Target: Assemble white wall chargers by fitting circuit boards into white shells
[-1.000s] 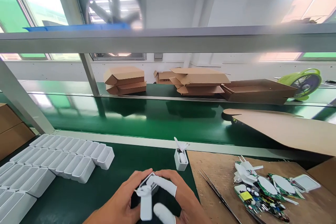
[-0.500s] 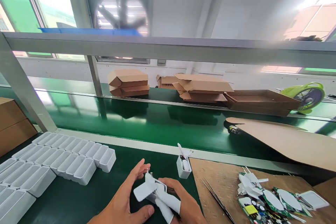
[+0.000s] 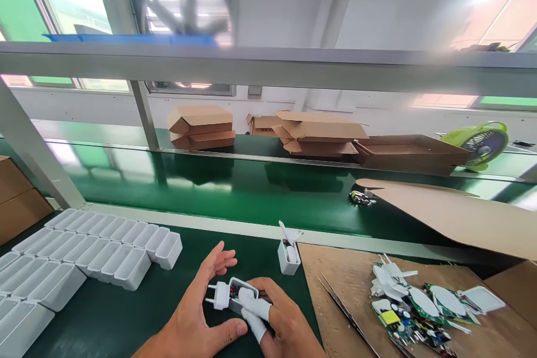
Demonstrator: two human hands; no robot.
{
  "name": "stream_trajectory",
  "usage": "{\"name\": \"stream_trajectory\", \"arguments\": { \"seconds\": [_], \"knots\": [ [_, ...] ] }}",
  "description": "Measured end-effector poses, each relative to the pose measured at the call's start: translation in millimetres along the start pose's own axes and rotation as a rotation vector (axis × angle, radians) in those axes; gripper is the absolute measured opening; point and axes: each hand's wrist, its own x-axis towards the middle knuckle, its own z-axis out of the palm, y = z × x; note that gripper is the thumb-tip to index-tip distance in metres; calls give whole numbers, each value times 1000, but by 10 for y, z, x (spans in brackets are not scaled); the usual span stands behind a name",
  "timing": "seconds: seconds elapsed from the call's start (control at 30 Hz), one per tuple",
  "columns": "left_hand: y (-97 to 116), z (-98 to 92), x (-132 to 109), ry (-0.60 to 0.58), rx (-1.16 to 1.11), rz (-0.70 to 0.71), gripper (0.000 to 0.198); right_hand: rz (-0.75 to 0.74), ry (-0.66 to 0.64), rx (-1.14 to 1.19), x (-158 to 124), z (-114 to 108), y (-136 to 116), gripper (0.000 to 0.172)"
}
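Observation:
Near the bottom edge, both my hands meet around a small white charger housing (image 3: 235, 292) lying on the green mat, its two-pin plug cap (image 3: 218, 295) sticking out to the left. My left hand (image 3: 200, 313) cups it from the left, fingers stretched out and apart, thumb along the near side. My right hand (image 3: 277, 321) wears white finger cots on two fingers, and these press into the open housing, where circuit parts show.
Rows of empty white housings (image 3: 79, 257) lie at left. One upright housing with parts (image 3: 288, 254) stands behind my hands. A brown board (image 3: 344, 274) at right carries tweezers (image 3: 344, 307) and a pile of circuit boards (image 3: 415, 307). Behind is a green conveyor belt (image 3: 251, 190).
The plug cap, raised and tilted half a second ago, now lies level against the housing. My left fingers have spread. The view shifted slightly, and a small part on the belt moved left.

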Motion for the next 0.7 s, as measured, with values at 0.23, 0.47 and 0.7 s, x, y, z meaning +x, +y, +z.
{"name": "stream_trajectory", "arguments": {
  "seconds": [0.23,0.47,0.7],
  "knots": [
    [-62,-50,-57,-10,67,-11,107,-46,34,-21,-28,-28,4,53],
    [-4,-40,-18,4,166,-38,50,56,8,19,0,-46,-40,49],
    [76,-40,45,38,139,92,16,123,-59,29,26,-60,-97,40]
  ]
}}
